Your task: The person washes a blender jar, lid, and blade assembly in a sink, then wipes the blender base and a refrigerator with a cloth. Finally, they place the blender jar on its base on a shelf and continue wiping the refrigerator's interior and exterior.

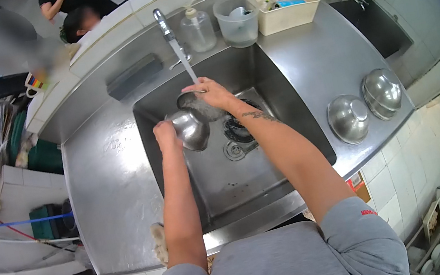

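Water runs from the faucet (165, 29) into the steel sink (230, 194). My left hand (166, 135) is closed on the rim of a shiny metal bowl (191, 131), tilted over the basin. Under the stream, my right hand (212, 93) grips the edge of a second metal bowl (190, 99), which touches or nearly touches the first. Below my right hand, a dark round object (237, 129) lies in the basin beside the drain (233, 150).
Upturned metal bowls (348, 118) stand on the right counter. Behind the sink are a pump bottle (197, 29), a clear plastic bucket (239, 31) and a cream bin (288, 18). A grey block (134, 76) lies at the back left. People (90, 1) are beyond the wall.
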Motion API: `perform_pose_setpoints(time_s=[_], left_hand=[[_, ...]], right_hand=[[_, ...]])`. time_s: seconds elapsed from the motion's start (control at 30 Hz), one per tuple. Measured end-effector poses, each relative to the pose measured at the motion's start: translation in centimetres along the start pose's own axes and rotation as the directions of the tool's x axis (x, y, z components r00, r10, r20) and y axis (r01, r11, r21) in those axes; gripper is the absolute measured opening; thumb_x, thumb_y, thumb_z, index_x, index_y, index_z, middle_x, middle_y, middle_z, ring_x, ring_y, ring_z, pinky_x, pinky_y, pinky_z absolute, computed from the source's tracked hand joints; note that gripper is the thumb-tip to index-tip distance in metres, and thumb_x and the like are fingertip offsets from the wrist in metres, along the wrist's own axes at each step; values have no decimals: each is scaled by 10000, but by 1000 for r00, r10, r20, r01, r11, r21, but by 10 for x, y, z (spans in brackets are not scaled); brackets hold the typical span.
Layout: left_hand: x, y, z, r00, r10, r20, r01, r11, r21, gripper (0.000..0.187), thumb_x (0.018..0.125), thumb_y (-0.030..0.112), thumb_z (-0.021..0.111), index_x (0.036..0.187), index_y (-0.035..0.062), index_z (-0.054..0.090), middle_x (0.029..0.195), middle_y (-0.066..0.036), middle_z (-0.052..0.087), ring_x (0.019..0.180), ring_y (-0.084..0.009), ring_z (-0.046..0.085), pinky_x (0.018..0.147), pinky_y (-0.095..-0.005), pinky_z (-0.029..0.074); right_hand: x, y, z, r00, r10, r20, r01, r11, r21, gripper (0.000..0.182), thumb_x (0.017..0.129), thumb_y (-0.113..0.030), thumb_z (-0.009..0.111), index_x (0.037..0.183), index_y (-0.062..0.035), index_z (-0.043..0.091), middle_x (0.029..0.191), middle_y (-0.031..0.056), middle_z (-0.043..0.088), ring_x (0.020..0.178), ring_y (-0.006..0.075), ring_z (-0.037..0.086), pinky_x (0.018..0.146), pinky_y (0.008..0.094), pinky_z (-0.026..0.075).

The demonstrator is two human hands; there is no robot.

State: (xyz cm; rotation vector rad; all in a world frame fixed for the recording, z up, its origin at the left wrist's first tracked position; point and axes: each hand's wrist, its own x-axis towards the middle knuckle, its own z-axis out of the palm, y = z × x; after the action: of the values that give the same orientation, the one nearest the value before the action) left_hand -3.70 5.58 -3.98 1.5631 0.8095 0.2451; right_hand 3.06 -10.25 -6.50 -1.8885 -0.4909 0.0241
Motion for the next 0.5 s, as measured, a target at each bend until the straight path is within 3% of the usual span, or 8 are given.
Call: perform_pose_setpoints(time_s=[0.07, 0.2, 0.3, 0.4, 0.5], left_hand=[[-9, 1, -6, 998, -63, -27, 64, 997, 39, 193, 765, 52, 523, 909, -48, 602, 955, -128, 596, 832, -198, 556, 728, -349, 445], [18, -38, 14, 970, -228, 87, 244, 908, -340, 168, 779, 42, 520, 890, -60, 593, 958, -104, 590, 824, -200, 554, 737, -339, 450], [2, -50, 41, 910, -183, 372, 383, 717, -583, 163, 824, 50, 493, 939, -36, 570, 976, -102, 577, 872, -209, 548, 781, -360, 447], [-42, -47, 77, 774, -160, 613, 561, 623, -545, 163, 866, 63, 452, 976, -14, 545, 974, -94, 568, 923, -214, 535, 800, -375, 442], [-131, -12, 112, 636, -145, 758, 645, 639, -419, 137, 852, 47, 437, 927, 9, 543, 922, -74, 566, 883, -194, 529, 770, -356, 443]], right_hand=[[-2, 10, 6, 995, -102, 16, 103, 971, -216, 390, 800, -59, 523, 1092, -301, 615, 1257, 108, 448, 1188, 275, 398, 1000, 464, 291], [-29, -20, -13, 983, -176, 54, 178, 827, -533, 406, 785, -51, 524, 1068, -324, 622, 1298, 92, 417, 1252, 268, 322, 979, 595, 235], [-69, -50, -40, 964, -265, 17, 191, 647, -738, 403, 770, -79, 553, 1074, -336, 612, 1311, 63, 408, 1267, 256, 305, 938, 534, 286], [-116, -77, -81, 954, -300, -18, 150, 528, -836, 375, 741, -146, 585, 1077, -309, 616, 1321, 81, 393, 1266, 284, 294, 926, 594, 250], [-172, -102, -124, 949, -290, -127, 39, 505, -862, 356, 708, -224, 631, 1062, -259, 618, 1300, 88, 408, 1255, 311, 307, 909, 626, 223]])
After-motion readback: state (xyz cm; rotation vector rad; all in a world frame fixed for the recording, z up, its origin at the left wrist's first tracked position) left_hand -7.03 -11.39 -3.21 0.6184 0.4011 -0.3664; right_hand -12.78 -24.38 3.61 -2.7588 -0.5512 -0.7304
